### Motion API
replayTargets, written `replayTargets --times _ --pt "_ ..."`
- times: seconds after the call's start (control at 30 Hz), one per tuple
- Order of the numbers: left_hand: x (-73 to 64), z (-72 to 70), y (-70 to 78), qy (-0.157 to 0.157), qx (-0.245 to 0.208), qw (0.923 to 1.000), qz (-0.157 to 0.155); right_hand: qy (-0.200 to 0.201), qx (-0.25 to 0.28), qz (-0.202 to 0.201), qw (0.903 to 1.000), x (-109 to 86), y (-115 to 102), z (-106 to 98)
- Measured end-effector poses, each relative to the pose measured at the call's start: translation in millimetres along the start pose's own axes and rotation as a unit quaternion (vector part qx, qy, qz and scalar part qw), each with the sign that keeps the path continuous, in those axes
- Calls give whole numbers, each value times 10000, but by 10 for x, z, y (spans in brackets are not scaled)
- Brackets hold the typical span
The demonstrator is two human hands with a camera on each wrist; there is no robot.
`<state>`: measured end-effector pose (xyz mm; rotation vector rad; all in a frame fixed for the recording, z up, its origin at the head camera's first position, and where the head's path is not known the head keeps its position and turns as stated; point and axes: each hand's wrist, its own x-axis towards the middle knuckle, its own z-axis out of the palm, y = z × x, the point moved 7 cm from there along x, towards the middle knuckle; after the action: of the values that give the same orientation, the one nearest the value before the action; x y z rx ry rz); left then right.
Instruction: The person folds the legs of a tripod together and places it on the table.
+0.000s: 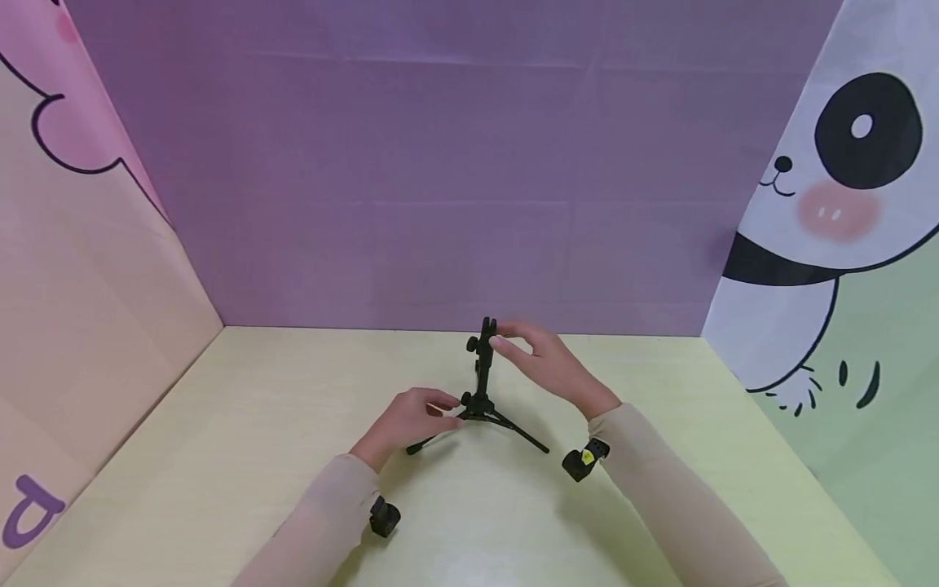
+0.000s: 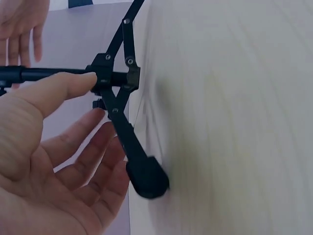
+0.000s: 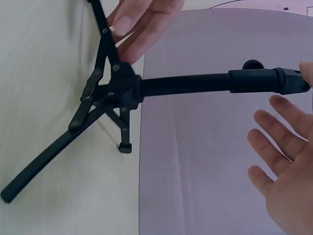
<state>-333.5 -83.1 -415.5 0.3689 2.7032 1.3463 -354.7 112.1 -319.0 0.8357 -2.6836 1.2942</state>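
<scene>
A small black tripod stand stands upright on the table, its legs spread. My left hand is at the leg hub from the left. In the left wrist view the thumb presses the hub, and the index fingertip meets a small knob on its other side. Up at the top of the post, my right hand is on the right side. Its thumb touches the top clamp while the other fingers stay loosely extended, apart from the post.
The pale wooden table ends at a purple backdrop. A cream and pink panel borders the left side, and a panda-print panel the right. Small black cameras sit on both wrists.
</scene>
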Motion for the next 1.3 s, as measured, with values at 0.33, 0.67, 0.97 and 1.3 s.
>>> replayTargets --times 0.33,0.67,0.97,1.3 --pt "28 78 69 246 184 9995 -103 249 346 6 9991 61 -55 -30" --pt "18 91 131 545 472 9974 57 536 689 -105 9961 77 -133 -46" --pt "11 109 164 679 482 9963 190 594 813 -151 9948 79 -134 -43" --pt "-7 143 168 888 360 9949 322 486 686 -175 9963 76 -168 -60"
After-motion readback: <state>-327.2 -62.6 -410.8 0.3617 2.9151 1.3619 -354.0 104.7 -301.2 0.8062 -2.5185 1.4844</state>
